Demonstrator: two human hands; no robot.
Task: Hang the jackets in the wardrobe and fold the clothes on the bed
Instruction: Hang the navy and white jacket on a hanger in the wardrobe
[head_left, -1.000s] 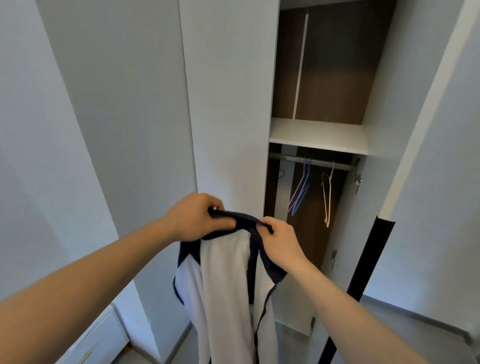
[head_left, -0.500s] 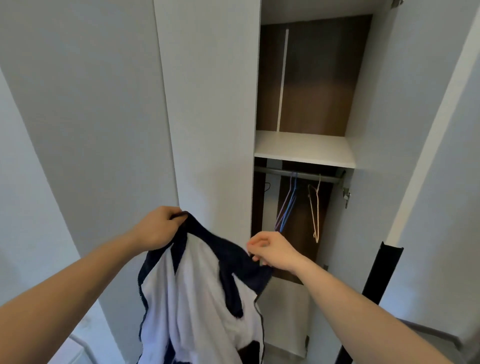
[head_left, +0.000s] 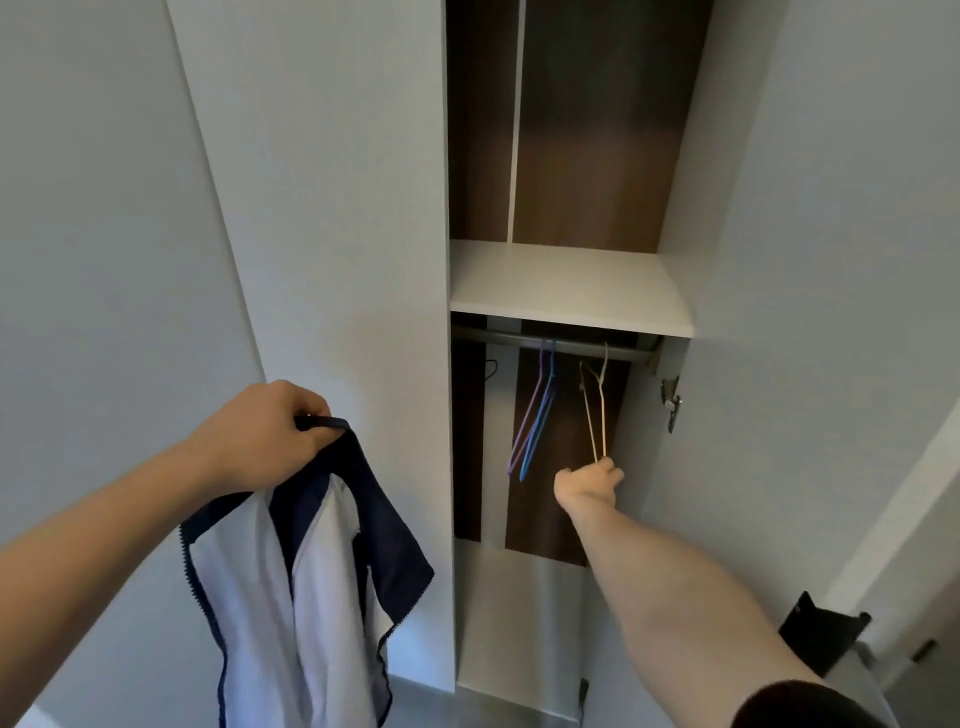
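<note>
Right hand (head_left: 589, 480) has left the jacket (head_left: 311, 561) and now pinches the cream hanger (head_left: 597, 410); left hand (head_left: 265, 436) alone grips the collar.

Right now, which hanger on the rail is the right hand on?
The cream hanger, rightmost; the right hand grips its bottom end. The purple hanger and blue hanger hang untouched.

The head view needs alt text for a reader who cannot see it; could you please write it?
A person's right hand grasps the bottom of a cream hanger on the wardrobe rail, while the left hand holds a navy-and-white jacket by its collar. Purple and blue hangers hang alongside.
</note>
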